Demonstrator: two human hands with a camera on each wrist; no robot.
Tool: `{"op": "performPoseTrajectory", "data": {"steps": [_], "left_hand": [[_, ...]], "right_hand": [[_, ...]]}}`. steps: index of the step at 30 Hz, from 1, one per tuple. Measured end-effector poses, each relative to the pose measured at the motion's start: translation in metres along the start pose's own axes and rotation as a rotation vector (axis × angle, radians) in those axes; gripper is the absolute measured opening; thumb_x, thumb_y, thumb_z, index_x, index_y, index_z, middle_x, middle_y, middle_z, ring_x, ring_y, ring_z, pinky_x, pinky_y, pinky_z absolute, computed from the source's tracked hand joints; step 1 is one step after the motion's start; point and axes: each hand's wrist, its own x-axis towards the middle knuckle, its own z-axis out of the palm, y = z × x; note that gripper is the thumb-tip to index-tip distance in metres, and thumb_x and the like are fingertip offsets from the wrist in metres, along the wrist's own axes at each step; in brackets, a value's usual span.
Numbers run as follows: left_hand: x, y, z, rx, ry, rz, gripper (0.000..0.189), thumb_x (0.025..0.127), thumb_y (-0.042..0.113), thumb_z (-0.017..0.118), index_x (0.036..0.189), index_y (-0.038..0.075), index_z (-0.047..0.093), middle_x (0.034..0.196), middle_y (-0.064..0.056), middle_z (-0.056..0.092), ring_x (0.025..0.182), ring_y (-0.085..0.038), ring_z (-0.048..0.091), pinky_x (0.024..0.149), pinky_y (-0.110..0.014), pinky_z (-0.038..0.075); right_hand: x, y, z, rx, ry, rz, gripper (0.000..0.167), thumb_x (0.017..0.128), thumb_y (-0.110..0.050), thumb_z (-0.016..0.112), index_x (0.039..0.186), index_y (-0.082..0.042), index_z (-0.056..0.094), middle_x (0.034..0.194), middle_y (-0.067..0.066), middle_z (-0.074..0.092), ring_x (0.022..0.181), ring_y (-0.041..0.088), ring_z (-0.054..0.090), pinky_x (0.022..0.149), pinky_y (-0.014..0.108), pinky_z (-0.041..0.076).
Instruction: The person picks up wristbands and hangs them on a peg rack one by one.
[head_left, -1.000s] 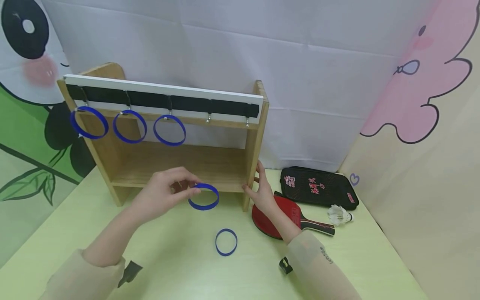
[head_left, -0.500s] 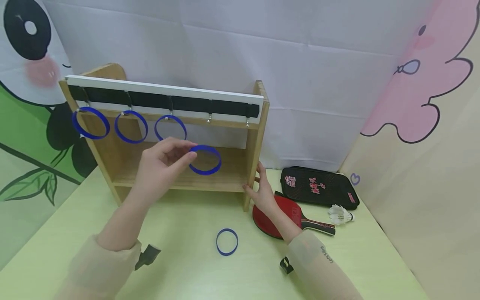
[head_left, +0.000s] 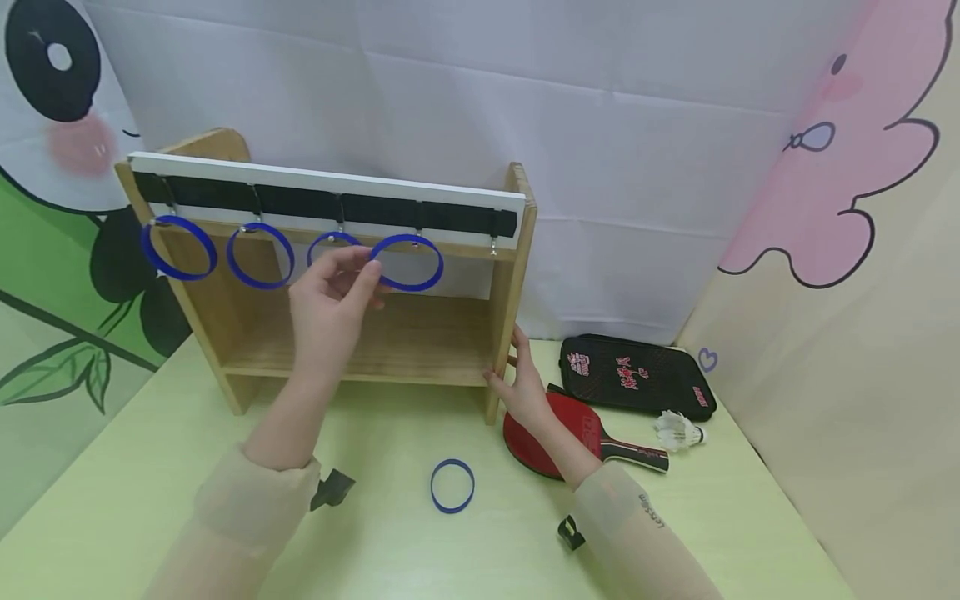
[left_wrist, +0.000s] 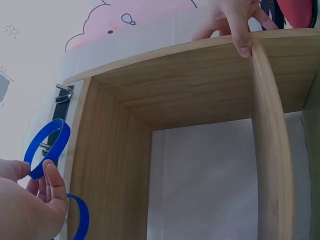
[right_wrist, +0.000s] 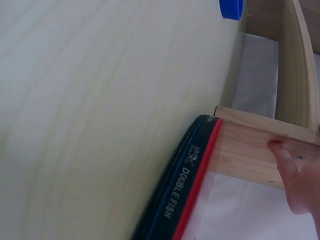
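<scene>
My left hand (head_left: 333,304) pinches a blue ring (head_left: 407,287) between thumb and fingers. This ring is raised at the fourth hook (head_left: 417,239) of the rack's front strip; in the left wrist view the held ring (left_wrist: 61,142) surrounds a hook tip, and contact is unclear. Three more blue rings hang on the hooks to the left, the third partly behind my fingers. The rightmost hook (head_left: 493,244) is bare. My right hand (head_left: 525,390) grips the right side panel of the wooden shelf (head_left: 512,308), its thumb at the front edge. Another blue ring (head_left: 432,492) lies on the table.
On the table (head_left: 390,550), right of the shelf, lie a red table tennis bat (head_left: 540,437), a black case (head_left: 645,375) and a shuttlecock (head_left: 677,431). A pale cloth (head_left: 637,183) hangs behind the shelf.
My left hand has risen from below the lower shelf board to the hook strip, carrying the blue ring with it. The right hand stays on the side panel.
</scene>
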Motion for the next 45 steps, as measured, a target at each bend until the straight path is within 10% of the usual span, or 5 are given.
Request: {"op": "performPoseTrajectory", "data": {"steps": [17, 25, 39, 45], "left_hand": [[-0.003, -0.019, 0.000, 0.072, 0.007, -0.024, 0.028, 0.087, 0.019, 0.068, 0.109, 0.002, 0.065, 0.092, -0.012, 0.070, 0.068, -0.011, 0.066, 0.065, -0.021, 0.055], [-0.013, -0.010, -0.004, 0.228, 0.027, 0.071, 0.029, 0.087, 0.022, 0.069, 0.112, 0.008, 0.066, 0.107, -0.004, 0.064, 0.076, -0.001, 0.061, 0.066, -0.014, 0.051], [-0.044, -0.010, 0.000, 0.382, -0.209, 0.265, 0.030, 0.078, 0.010, 0.077, 0.107, 0.009, 0.068, 0.092, 0.000, 0.066, 0.076, -0.006, 0.057, 0.062, -0.015, 0.050], [-0.061, -0.027, 0.001, 0.451, -0.339, 0.252, 0.032, 0.077, 0.011, 0.077, 0.108, 0.009, 0.068, 0.096, 0.002, 0.066, 0.082, -0.012, 0.058, 0.060, -0.025, 0.050]], "right_hand": [[-0.007, -0.042, -0.007, 0.038, -0.035, 0.032, 0.078, 0.089, 0.003, 0.059, 0.150, -0.008, 0.011, 0.147, 0.022, 0.027, 0.123, 0.045, 0.046, 0.084, 0.053, 0.052], [-0.007, -0.041, -0.007, 0.031, -0.035, 0.032, 0.079, 0.089, 0.003, 0.059, 0.150, -0.008, 0.010, 0.146, 0.022, 0.027, 0.122, 0.044, 0.046, 0.084, 0.052, 0.052], [-0.007, -0.037, -0.008, -0.017, -0.016, 0.009, 0.079, 0.088, 0.002, 0.060, 0.150, -0.009, 0.012, 0.145, 0.022, 0.030, 0.120, 0.044, 0.048, 0.083, 0.048, 0.053], [-0.008, -0.037, -0.008, -0.009, -0.010, 0.002, 0.080, 0.087, 0.003, 0.061, 0.150, -0.008, 0.012, 0.144, 0.022, 0.031, 0.118, 0.044, 0.049, 0.083, 0.049, 0.053]]}}
